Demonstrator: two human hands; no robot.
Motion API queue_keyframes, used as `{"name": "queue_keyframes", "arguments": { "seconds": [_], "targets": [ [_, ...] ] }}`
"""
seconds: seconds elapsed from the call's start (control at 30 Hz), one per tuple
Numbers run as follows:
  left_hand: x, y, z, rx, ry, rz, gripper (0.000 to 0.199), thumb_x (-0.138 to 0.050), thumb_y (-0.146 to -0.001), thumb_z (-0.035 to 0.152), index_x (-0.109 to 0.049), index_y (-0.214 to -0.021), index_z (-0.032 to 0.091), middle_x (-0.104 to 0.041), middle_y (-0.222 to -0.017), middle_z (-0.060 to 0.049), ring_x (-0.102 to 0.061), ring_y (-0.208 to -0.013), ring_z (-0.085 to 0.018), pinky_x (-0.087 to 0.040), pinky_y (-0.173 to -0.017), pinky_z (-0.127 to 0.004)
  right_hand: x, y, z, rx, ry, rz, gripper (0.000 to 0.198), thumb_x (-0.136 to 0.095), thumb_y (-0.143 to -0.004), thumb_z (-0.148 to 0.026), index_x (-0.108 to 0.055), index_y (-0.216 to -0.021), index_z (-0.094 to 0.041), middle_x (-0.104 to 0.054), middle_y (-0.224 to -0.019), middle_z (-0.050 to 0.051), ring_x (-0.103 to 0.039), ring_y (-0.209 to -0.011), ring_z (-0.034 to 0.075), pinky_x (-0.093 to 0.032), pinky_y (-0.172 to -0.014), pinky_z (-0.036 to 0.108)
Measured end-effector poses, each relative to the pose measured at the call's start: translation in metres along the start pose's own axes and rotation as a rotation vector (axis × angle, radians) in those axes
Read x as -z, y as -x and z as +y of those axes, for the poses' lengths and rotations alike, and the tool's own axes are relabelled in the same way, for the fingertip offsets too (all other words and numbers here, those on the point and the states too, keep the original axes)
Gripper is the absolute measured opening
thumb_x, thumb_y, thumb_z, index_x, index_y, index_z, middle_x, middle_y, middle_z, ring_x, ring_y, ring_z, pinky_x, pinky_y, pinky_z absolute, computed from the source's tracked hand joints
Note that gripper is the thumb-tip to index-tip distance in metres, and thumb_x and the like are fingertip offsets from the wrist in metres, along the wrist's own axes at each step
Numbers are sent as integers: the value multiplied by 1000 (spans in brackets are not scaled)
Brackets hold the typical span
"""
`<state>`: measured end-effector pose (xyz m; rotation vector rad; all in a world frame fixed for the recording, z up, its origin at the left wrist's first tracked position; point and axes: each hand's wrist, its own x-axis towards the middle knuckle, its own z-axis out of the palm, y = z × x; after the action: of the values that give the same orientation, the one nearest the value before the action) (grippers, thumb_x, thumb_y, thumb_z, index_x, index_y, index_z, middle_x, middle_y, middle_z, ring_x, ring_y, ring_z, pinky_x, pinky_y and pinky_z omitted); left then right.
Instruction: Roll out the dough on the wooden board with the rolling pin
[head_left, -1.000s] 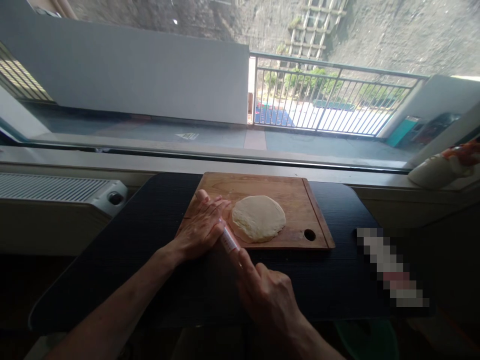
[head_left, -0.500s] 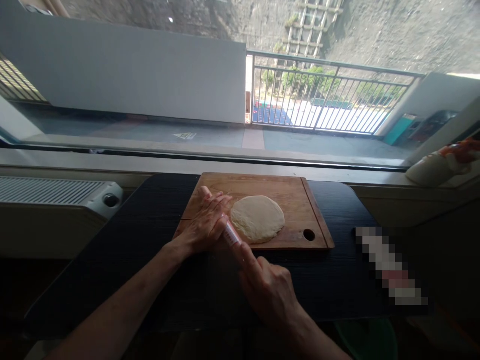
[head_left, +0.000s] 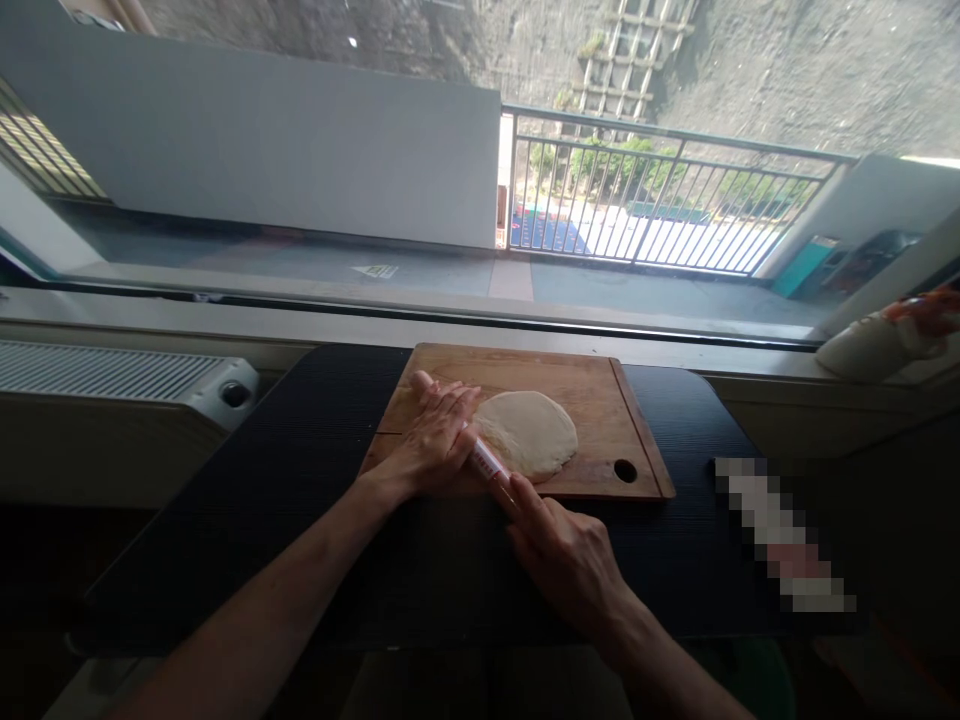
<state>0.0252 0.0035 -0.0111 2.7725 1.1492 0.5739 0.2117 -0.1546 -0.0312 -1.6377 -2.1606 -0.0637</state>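
A flat round of pale dough (head_left: 531, 432) lies on a wooden cutting board (head_left: 592, 395). Slanting across the board at the dough's left edge is a slim rolling pin (head_left: 489, 460) with a printed label near its middle. My left hand (head_left: 439, 432) rests over the pin's far half, palm down, its fingers stretched across it and the thumb alongside. The near end is wrapped by my right hand (head_left: 562, 545), which is closed around it just past the board's front edge. Part of the pin is hidden under both hands.
The board sits on a dark table (head_left: 300, 430) against a window sill (head_left: 360, 325). A white radiator (head_left: 135, 380) stands at the left. A pixelated item (head_left: 784, 535) lies on the table's right side, and a pale vase-like object (head_left: 859, 345) is on the sill.
Both hands and the rolling pin have shifted slightly right, closer onto the dough's left edge. The view itself has moved a little too.
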Motion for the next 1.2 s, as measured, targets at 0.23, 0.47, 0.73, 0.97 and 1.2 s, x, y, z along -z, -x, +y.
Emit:
{"name": "queue_keyframes", "arguments": {
  "seconds": [0.23,0.47,0.73,0.97,1.2],
  "targets": [
    [19,55,-3,-81,-70,3,44,-45,-88,41,-46,-129,25,-53,-122,-5,-43,-115,-24,-27,-105,-45,31,20,43,77,73,-82,46,-43,-92,-24,-33,-138,-25,-56,-81,1,-55,-65,12,-40,-57,23],
    [12,55,2,-43,-87,-11,42,-46,-88,44,-47,-128,33,-53,-114,-5,-45,-105,-23,-34,-94,-42,35,22,51,10,102,-83,43,-46,-92,-28,-39,-135,-27,-56,-84,1,-56,-69,11,-41,-60,22],
    [11,47,-1,-37,-70,5,40,-47,-86,47,-51,-123,34,-55,-110,-4,-46,-103,-23,-34,-94,-41,38,14,50,-41,122,-29,40,-48,-91,-30,-45,-131,-28,-57,-83,1,-55,-70,11,-40,-60,20],
    [23,78,5,-90,-22,-23,39,-50,-85,43,-51,-122,31,-55,-110,-3,-48,-103,-22,-33,-95,-40,51,27,34,84,101,-35,39,-52,-89,-27,-48,-128,-23,-58,-82,3,-53,-78,15,-41,-75,28],
    [24,79,-13,-79,-31,6,41,-51,-85,41,-49,-125,31,-55,-113,-3,-48,-109,-23,-25,-104,-45,36,20,20,49,75,-14,40,-50,-89,-26,-48,-129,-24,-56,-79,2,-54,-75,15,-41,-73,28]
  ]
}}
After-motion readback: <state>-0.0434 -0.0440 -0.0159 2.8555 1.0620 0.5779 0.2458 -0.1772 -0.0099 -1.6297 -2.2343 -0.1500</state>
